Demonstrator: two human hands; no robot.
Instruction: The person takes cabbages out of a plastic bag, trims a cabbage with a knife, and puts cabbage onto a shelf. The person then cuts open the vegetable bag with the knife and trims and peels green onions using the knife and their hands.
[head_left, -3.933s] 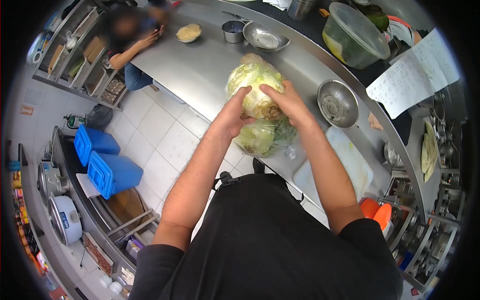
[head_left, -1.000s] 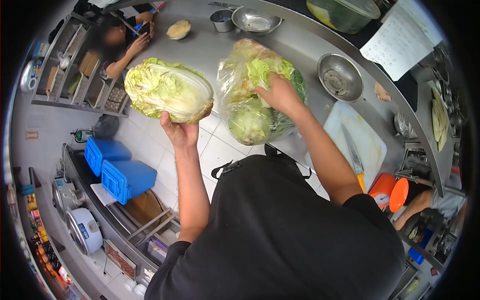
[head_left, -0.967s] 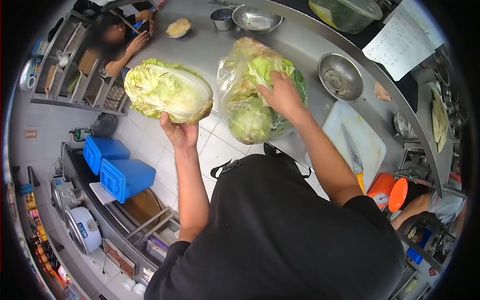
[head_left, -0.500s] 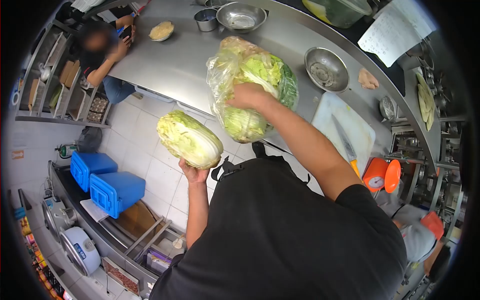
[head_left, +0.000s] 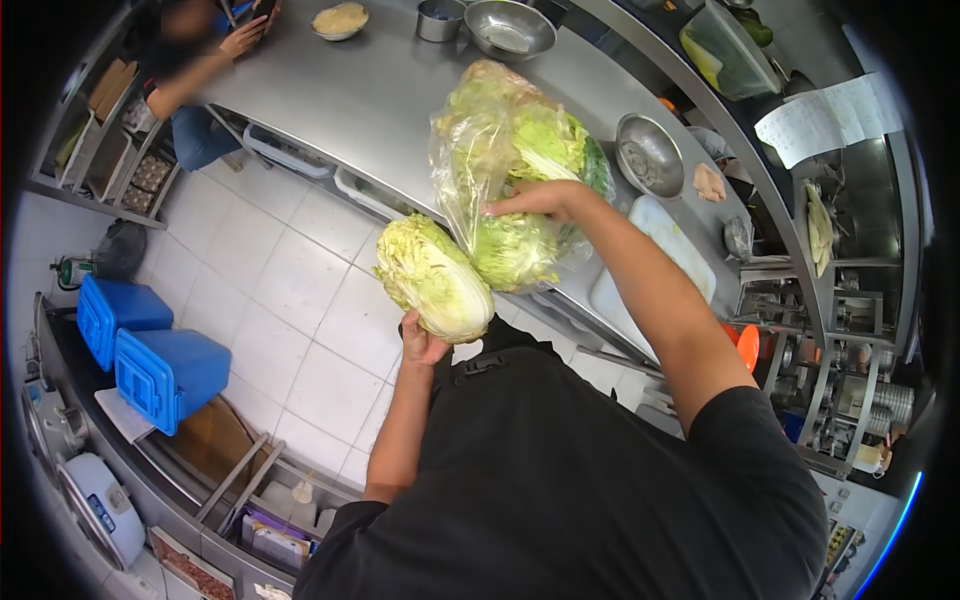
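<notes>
Near frame centre, a cabbage [head_left: 435,280] is being gripped by my left hand [head_left: 424,343]. Just above, my right hand [head_left: 545,199] is touching the bag [head_left: 468,145], its hold unclear. I'm apparently handling both; the next move is calling for steady left support.

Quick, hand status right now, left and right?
Left hand: holding a napa cabbage from below.
Right hand: at the clear plastic bag on the counter; whether its grip is closed cannot be told.

2 arms [head_left: 650,285] forward, left grip [head_left: 422,342] cupped, right grip [head_left: 540,200] farther
</notes>
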